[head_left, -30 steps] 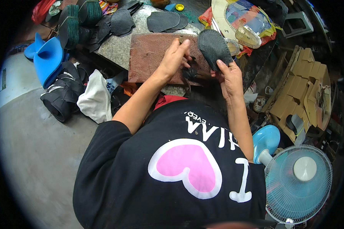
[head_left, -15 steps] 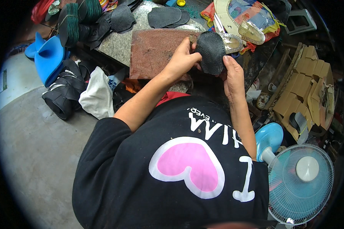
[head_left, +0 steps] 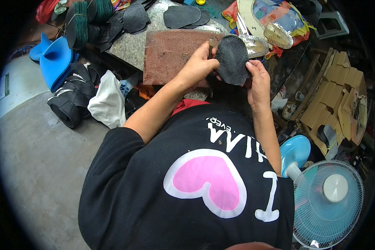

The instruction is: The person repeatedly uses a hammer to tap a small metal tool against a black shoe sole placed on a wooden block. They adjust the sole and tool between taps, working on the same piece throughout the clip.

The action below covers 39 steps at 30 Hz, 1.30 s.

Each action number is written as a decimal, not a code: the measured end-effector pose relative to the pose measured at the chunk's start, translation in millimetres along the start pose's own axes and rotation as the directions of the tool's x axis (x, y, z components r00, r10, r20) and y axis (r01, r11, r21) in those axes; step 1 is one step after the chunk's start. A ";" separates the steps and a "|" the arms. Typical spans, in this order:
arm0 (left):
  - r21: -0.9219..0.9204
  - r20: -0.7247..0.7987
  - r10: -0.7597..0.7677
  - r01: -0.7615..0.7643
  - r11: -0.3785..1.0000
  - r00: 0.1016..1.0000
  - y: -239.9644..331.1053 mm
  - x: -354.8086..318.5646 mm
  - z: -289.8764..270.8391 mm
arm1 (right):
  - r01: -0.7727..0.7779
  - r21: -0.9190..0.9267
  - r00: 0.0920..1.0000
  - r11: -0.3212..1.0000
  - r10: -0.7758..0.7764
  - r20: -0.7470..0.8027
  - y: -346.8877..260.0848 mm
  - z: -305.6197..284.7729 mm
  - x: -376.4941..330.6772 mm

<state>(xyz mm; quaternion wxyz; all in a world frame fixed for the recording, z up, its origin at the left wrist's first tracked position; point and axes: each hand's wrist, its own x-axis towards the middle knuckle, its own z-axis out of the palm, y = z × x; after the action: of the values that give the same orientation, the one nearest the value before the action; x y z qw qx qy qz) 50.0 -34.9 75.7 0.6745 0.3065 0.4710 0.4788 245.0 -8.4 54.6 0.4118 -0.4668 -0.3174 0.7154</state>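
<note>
An oval black leather piece (head_left: 232, 60) with a grained surface is held up between both hands, over the near right corner of a reddish-brown board (head_left: 171, 54). My left hand (head_left: 198, 64) is closed on its left edge, thumb on top. Something short and brownish (head_left: 211, 43) shows by the left fingertips; I cannot make out what it is. On the opposite edge, my right hand (head_left: 257, 79) pinches the leather with thumb and fingers. The fingers under the piece are hidden.
Flat black leather pieces (head_left: 182, 16) lie on the stone slab (head_left: 127, 50) behind the board. Green cord spools (head_left: 78, 27) stand at the far left. Silvery oval pieces (head_left: 278, 35) lie at the far right, near cardboard boxes (head_left: 327, 96). A fan (head_left: 327, 204) stands nearby.
Both hands keep hold of the leather piece. It is turned slightly, and the right fingers have shifted a little on its edge. The whole view has moved slightly.
</note>
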 end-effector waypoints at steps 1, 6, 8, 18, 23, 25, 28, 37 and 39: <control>-0.004 0.000 0.002 -0.002 1.000 1.000 1.3 -0.9 1.4 | 0.000 0.015 1.000 1.000 0.000 -0.004 0.1 0.7 0.7; 0.218 0.047 -0.062 0.050 0.975 0.997 2.6 -3.0 0.1 | 0.042 -0.060 0.998 0.997 -0.045 -0.034 -0.7 1.6 5.6; 0.351 0.113 -0.097 0.052 0.935 0.989 0.3 -4.0 -2.2 | 0.065 -0.080 0.998 0.995 -0.064 0.006 -2.6 -0.5 7.1; 0.212 0.090 -0.092 0.072 0.975 0.992 -12.9 -7.2 -6.6 | -0.069 0.078 0.998 0.995 0.069 0.005 -4.4 -13.1 12.5; 0.104 0.061 -0.095 0.089 0.991 0.994 -9.4 -10.6 -16.2 | -0.064 0.094 0.998 0.993 0.063 0.009 -4.6 -18.0 16.3; 0.056 0.071 -0.118 0.114 0.992 0.990 -9.0 -11.4 -19.8 | -0.076 0.098 0.997 0.992 0.076 0.001 -4.2 -18.3 16.8; -0.056 0.092 -0.121 0.126 0.990 0.988 -11.2 -8.8 -23.2 | -0.095 0.116 0.995 0.989 0.098 -0.015 -2.6 -16.5 17.2; -0.028 0.094 -0.069 0.072 0.997 0.993 -12.1 -8.1 -35.6 | -0.138 0.165 0.990 0.977 0.133 0.045 -1.9 -12.2 23.9; -0.009 0.079 -0.056 0.057 0.998 0.995 -11.2 -8.5 -37.3 | -0.127 0.153 0.991 0.980 0.119 0.058 -1.7 -12.6 26.2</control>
<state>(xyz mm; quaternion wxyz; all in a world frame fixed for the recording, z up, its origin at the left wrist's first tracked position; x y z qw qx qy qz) 18.5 -48.3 55.2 0.7075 0.3077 0.4500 0.4498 251.3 16.4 40.9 0.3943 -0.4341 -0.2407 0.7734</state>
